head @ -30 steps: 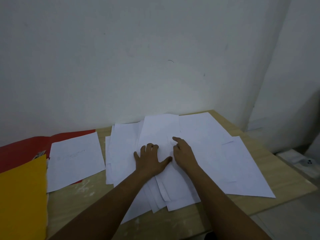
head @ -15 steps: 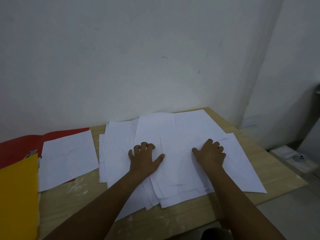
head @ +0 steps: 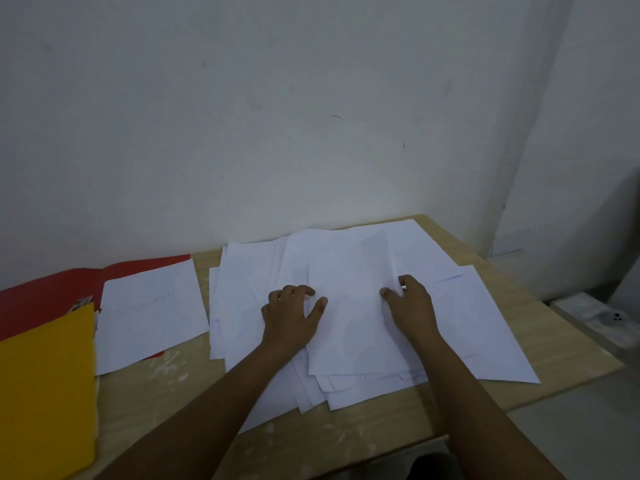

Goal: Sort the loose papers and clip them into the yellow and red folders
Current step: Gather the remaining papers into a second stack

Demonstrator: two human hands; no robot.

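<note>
A loose spread of white papers (head: 349,327) covers the middle and right of the wooden table (head: 381,420). My left hand (head: 291,315) lies flat on the pile's left part, fingers apart. My right hand (head: 410,301) rests on the pile to the right, thumb and fingers curled at the edge of a top sheet; whether it pinches that sheet is unclear. The yellow folder (head: 45,393) lies at the near left. Behind it the red folder (head: 52,296) lies open, with a single white sheet (head: 152,310) on its right half.
A metal clip (head: 81,303) shows at the yellow folder's top edge. The white wall stands right behind the table. The table's right edge drops to a floor with a white socket strip (head: 609,320).
My right hand slid right across the pile, then came back left a little and curled at a sheet's edge. My left hand stayed on the pile. A top sheet now lies between both hands.
</note>
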